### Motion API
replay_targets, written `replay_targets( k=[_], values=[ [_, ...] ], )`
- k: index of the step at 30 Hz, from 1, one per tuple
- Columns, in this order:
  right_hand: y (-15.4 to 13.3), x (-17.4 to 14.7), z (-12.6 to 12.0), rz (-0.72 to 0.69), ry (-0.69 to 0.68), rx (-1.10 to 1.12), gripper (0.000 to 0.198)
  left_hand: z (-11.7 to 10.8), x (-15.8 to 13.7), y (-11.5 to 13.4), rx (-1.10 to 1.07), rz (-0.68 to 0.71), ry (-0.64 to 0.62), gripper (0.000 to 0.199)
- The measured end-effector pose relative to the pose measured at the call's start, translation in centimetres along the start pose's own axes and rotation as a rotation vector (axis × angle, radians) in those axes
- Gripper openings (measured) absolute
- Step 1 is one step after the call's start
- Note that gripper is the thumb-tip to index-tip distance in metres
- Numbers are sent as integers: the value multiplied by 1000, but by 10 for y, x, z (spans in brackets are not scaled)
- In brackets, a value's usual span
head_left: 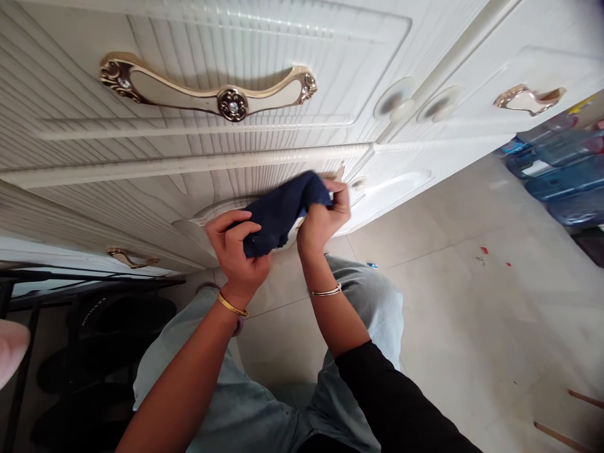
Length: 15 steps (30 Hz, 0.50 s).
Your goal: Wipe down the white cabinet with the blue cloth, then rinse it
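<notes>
A dark blue cloth (278,217) is stretched between my two hands, close to the white cabinet front (155,182). My left hand (238,248) grips its left end, fingers bent over the fabric and thumb below. At the other end, my right hand (328,217) pinches the cloth beside the cabinet's lower drawer. The fabric folds over near my right fingers and hides part of the drawer behind it. Above the cloth is an ornate gold and cream drawer handle (231,100), which neither hand touches.
More handles, a right one (531,99) and a lower left one (132,258), sit on the cabinet. Black shoes (127,314) stand on a dark rack at the left. Large blue water bottles (566,176) lie at the right. Small red scraps (484,250) dot the tiled floor (453,302).
</notes>
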State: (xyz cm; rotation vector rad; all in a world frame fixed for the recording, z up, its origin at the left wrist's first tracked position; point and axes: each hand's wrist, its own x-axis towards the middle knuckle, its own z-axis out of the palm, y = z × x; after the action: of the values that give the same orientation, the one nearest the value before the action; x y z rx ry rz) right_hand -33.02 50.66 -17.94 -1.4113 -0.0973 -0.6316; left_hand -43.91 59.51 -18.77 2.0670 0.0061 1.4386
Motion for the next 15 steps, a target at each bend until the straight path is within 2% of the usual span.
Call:
replay_targets(
  k=[2, 4, 7, 10, 12, 15],
  values=[
    [0, 11, -3, -151, 92, -92, 14, -3, 2, -4, 34, 10, 36, 25],
    [-1, 17, -2, -299, 129, -191, 22, -4, 4, -7, 32, 27, 41, 24],
    [3, 11, 7, -459, 64, -315, 28, -7, 4, -8, 21, 19, -5, 30],
    [7, -14, 26, -567, -137, -376, 33, -14, 5, -9, 102, -35, 57, 34],
    [1, -38, 46, -626, -350, -360, 40, -24, 8, -14, 184, -108, 176, 34],
    [-24, -74, 81, -701, -687, -299, 40, -43, 20, -28, 210, -258, 379, 35]
  ],
)
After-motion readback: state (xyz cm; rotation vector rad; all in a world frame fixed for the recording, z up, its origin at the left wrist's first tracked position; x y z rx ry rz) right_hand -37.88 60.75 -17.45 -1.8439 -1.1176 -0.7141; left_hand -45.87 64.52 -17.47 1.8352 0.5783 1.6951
